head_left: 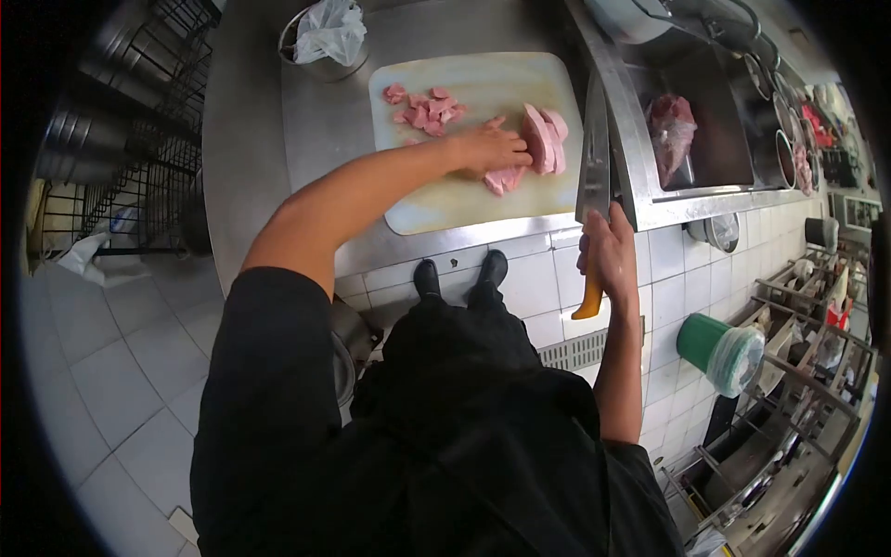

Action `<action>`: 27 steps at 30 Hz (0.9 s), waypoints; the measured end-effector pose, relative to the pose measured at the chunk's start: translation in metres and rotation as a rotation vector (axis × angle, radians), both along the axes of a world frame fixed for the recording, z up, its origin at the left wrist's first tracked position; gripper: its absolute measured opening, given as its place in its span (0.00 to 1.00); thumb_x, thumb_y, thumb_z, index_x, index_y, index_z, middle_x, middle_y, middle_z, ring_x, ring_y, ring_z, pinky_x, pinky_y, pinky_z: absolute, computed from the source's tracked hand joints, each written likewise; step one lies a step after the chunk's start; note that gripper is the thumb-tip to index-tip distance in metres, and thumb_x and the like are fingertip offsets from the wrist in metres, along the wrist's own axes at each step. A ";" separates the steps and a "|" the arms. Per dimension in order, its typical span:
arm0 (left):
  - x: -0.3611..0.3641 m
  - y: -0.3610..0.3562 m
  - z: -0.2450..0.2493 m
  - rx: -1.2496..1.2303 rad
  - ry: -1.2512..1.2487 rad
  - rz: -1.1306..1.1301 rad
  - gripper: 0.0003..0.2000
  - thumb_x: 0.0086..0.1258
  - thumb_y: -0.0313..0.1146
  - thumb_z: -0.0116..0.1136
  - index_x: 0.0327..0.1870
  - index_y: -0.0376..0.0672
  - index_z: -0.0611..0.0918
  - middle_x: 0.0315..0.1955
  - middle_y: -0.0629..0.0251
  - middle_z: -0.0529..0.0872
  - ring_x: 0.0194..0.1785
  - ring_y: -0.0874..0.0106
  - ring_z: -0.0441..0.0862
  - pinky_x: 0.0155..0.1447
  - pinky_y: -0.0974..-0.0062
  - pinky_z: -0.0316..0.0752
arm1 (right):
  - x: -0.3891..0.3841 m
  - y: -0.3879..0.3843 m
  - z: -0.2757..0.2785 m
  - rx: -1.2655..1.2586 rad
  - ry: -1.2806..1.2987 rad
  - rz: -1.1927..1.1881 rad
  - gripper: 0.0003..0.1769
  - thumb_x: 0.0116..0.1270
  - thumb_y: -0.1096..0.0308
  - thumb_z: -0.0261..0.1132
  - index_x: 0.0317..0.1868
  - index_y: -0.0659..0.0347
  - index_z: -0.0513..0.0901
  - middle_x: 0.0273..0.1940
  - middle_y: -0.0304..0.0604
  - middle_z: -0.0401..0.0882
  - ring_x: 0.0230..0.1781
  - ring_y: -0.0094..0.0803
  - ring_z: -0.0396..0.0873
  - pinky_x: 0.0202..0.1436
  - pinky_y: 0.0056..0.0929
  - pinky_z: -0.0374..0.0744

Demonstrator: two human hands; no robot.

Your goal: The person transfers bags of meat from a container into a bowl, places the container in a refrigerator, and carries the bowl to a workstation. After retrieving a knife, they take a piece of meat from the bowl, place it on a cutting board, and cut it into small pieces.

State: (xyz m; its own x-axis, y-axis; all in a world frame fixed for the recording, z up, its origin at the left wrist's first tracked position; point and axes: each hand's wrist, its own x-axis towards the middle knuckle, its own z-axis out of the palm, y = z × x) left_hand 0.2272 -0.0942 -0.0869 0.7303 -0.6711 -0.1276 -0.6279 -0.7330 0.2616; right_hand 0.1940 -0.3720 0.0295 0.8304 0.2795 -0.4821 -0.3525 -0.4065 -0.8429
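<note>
On the pale cutting board (436, 204) my left hand (492, 151) rests among raw meat, its fingers spread. Under and beside its fingertips lies a piece of meat (502, 180). To the right of that hand sit thick slices of pink meat (546, 139). A pile of small meat cubes (432, 111) lies at the board's upper left. My right hand (608, 246) is wrapped around the yellow handle of a large knife (594, 153). The broad blade points away from me, past the board's right edge and apart from the meat.
A steel sink (710, 167) at the right holds a large piece of meat in plastic (670, 135). Behind the board's left corner stands a metal pot (325, 63) with a plastic bag. A green bucket (703, 340) is on the tiled floor, and wire racks (139, 167) stand at left.
</note>
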 end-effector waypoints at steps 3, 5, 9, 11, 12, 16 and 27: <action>-0.009 0.002 0.015 -0.031 0.093 0.122 0.30 0.57 0.39 0.69 0.63 0.46 0.74 0.54 0.59 0.76 0.64 0.59 0.73 0.69 0.53 0.66 | -0.009 -0.020 -0.016 -0.014 -0.006 0.007 0.09 0.77 0.65 0.53 0.39 0.61 0.68 0.19 0.41 0.72 0.14 0.28 0.73 0.15 0.30 0.72; -0.027 0.003 0.007 -0.098 0.091 0.401 0.32 0.55 0.40 0.69 0.63 0.43 0.74 0.52 0.56 0.77 0.61 0.56 0.75 0.66 0.55 0.69 | -0.021 -0.021 -0.014 -0.173 -0.099 0.100 0.09 0.77 0.65 0.53 0.39 0.62 0.68 0.19 0.49 0.75 0.16 0.39 0.77 0.18 0.37 0.74; -0.076 -0.024 -0.019 -0.192 -0.024 0.871 0.33 0.54 0.39 0.67 0.63 0.38 0.73 0.52 0.51 0.77 0.58 0.52 0.77 0.61 0.57 0.73 | -0.046 -0.027 -0.036 -0.430 -0.393 0.338 0.10 0.76 0.65 0.53 0.45 0.65 0.70 0.22 0.59 0.77 0.22 0.55 0.79 0.26 0.50 0.75; -0.088 -0.036 -0.018 -0.270 0.048 1.015 0.33 0.55 0.39 0.67 0.63 0.36 0.72 0.54 0.49 0.76 0.60 0.51 0.75 0.63 0.56 0.71 | -0.056 -0.014 -0.020 -0.491 -0.319 0.396 0.09 0.74 0.67 0.55 0.46 0.64 0.71 0.29 0.71 0.78 0.36 0.73 0.76 0.37 0.64 0.71; -0.093 -0.041 -0.017 -0.313 0.088 1.089 0.34 0.55 0.39 0.68 0.63 0.35 0.72 0.55 0.49 0.75 0.61 0.51 0.74 0.65 0.56 0.70 | -0.063 -0.011 -0.020 -0.485 -0.410 0.408 0.08 0.73 0.67 0.56 0.42 0.64 0.70 0.23 0.68 0.78 0.28 0.69 0.78 0.34 0.64 0.73; -0.104 -0.041 -0.009 -0.403 -0.369 0.883 0.33 0.53 0.37 0.68 0.63 0.37 0.71 0.59 0.49 0.73 0.64 0.51 0.70 0.69 0.54 0.65 | -0.080 -0.007 -0.025 -0.521 -0.355 0.474 0.09 0.73 0.67 0.56 0.44 0.65 0.70 0.25 0.69 0.78 0.30 0.70 0.78 0.35 0.63 0.74; -0.086 -0.015 -0.049 -0.606 -0.412 0.684 0.23 0.51 0.34 0.63 0.50 0.37 0.75 0.51 0.54 0.76 0.58 0.55 0.75 0.60 0.57 0.71 | -0.102 0.013 -0.071 -0.550 -0.367 0.514 0.09 0.71 0.69 0.55 0.44 0.67 0.66 0.26 0.70 0.79 0.30 0.71 0.79 0.35 0.64 0.76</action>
State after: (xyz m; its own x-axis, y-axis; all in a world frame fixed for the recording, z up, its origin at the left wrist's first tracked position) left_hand 0.1416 -0.1093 -0.1364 0.8936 0.0420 0.4469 -0.2470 -0.7854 0.5676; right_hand 0.0920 -0.3588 -0.0411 0.7946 0.4704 -0.3839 0.2475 -0.8283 -0.5027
